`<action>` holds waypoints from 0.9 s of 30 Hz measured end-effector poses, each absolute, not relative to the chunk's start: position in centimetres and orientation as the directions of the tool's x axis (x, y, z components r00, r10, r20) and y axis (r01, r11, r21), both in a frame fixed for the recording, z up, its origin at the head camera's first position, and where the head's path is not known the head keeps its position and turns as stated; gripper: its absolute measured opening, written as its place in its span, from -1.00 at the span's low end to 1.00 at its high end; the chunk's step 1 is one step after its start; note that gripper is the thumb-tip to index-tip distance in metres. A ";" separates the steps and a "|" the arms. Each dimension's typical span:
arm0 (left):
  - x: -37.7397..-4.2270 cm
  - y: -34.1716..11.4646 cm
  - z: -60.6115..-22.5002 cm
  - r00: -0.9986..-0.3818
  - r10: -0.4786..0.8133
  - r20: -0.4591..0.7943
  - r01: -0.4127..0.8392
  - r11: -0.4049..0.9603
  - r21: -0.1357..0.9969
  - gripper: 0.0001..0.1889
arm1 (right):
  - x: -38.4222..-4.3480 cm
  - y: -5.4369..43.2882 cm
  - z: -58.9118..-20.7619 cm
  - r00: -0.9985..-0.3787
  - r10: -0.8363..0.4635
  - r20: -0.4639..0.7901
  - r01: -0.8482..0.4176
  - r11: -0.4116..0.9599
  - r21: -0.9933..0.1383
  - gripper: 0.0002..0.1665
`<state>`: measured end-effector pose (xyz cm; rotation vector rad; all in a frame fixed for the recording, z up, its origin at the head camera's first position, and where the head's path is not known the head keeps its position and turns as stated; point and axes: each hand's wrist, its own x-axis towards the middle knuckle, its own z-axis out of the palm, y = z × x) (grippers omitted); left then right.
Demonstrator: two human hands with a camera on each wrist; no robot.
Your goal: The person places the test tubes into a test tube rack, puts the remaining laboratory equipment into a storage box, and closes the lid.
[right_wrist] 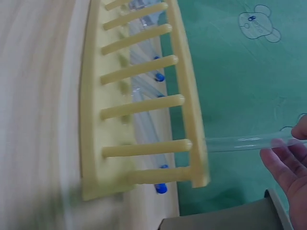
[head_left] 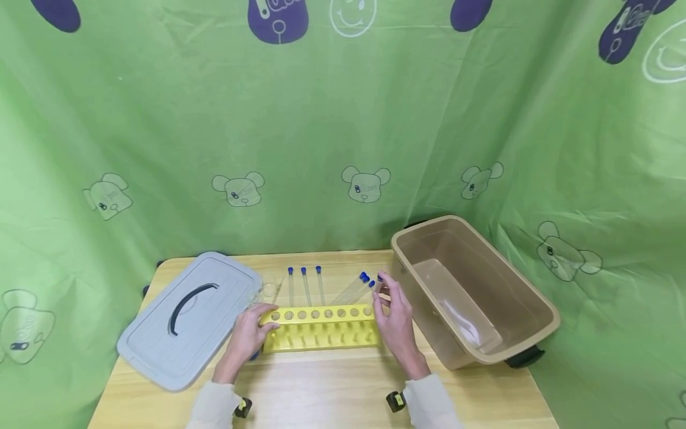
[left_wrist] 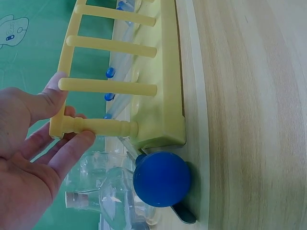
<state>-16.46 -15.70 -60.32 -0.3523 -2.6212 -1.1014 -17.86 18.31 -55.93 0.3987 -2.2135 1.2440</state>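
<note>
A yellow test tube rack [head_left: 320, 344] stands on the table. My left hand [head_left: 249, 332] grips the left end of its top bar, thumb on one side and fingers on the other, as the left wrist view shows. At the rack's right end, my right hand [head_left: 395, 316] pinches a clear test tube [right_wrist: 240, 143] with a blue cap [head_left: 380, 277]. The tube stands upright with its lower end at the top bar; whether it is inside a hole cannot be told. Behind the rack lie several blue-capped test tubes [head_left: 306, 286].
Left of the rack lies a grey lid [head_left: 214, 316] with a dark handle. A brown bin [head_left: 429, 313] stands at the right. Near the rack's left end are a blue rubber bulb [left_wrist: 162, 179] and clear glassware with a stoppered flask [left_wrist: 115, 196].
</note>
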 end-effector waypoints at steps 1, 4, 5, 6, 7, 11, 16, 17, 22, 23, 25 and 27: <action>-16.5 -15.7 -60.3 -0.931 0.116 0.345 0.328 0.679 0.657 -0.55 | -17.8 18.3 -56.1 -0.799 0.012 0.602 -0.506 0.527 -0.683 -0.23; -16.6 -15.6 -60.4 -0.929 0.114 0.352 0.332 0.675 0.658 -0.55 | -17.8 18.2 -56.6 -0.802 0.005 0.597 -0.506 0.526 -0.684 -0.26; -16.6 -15.6 -60.4 -0.929 0.113 0.353 0.333 0.674 0.660 -0.55 | -17.8 18.2 -56.8 -0.802 0.002 0.597 -0.508 0.524 -0.684 -0.28; -16.6 -15.7 -60.4 -0.929 0.110 0.353 0.331 0.671 0.663 -0.54 | -17.8 18.2 -56.9 -0.801 -0.002 0.599 -0.512 0.520 -0.684 -0.29; -16.6 -15.7 -60.4 -0.929 0.109 0.353 0.331 0.672 0.663 -0.54 | -17.8 18.2 -57.2 -0.798 -0.005 0.603 -0.518 0.517 -0.681 -0.31; -16.6 -15.8 -60.6 -0.928 0.105 0.356 0.331 0.671 0.663 -0.55 | -17.9 18.0 -58.0 -0.796 -0.010 0.605 -0.525 0.509 -0.682 -0.36; -16.6 -15.9 -60.7 -0.931 0.098 0.353 0.323 0.673 0.666 -0.55 | -18.0 17.8 -58.6 -0.793 -0.017 0.609 -0.530 0.511 -0.676 -0.43; -16.6 -15.9 -60.8 -0.931 0.097 0.352 0.321 0.672 0.667 -0.55 | -18.0 17.8 -58.7 -0.791 -0.019 0.612 -0.534 0.510 -0.674 -0.44; -16.7 -15.9 -60.7 -0.929 0.093 0.357 0.325 0.664 0.674 -0.55 | -18.0 17.8 -59.2 -0.788 -0.033 0.614 -0.542 0.508 -0.669 -0.51; -16.7 -15.9 -60.7 -0.928 0.094 0.360 0.329 0.661 0.675 -0.55 | -17.9 17.8 -59.3 -0.788 -0.037 0.615 -0.544 0.509 -0.667 -0.52; -16.7 -15.9 -60.7 -0.926 0.097 0.366 0.336 0.658 0.674 -0.55 | -17.8 17.9 -59.4 -0.792 -0.041 0.609 -0.541 0.509 -0.669 -0.54; -16.7 -15.9 -60.7 -0.925 0.099 0.366 0.337 0.658 0.674 -0.55 | -17.8 17.8 -59.4 -0.786 -0.046 0.617 -0.548 0.515 -0.659 -0.53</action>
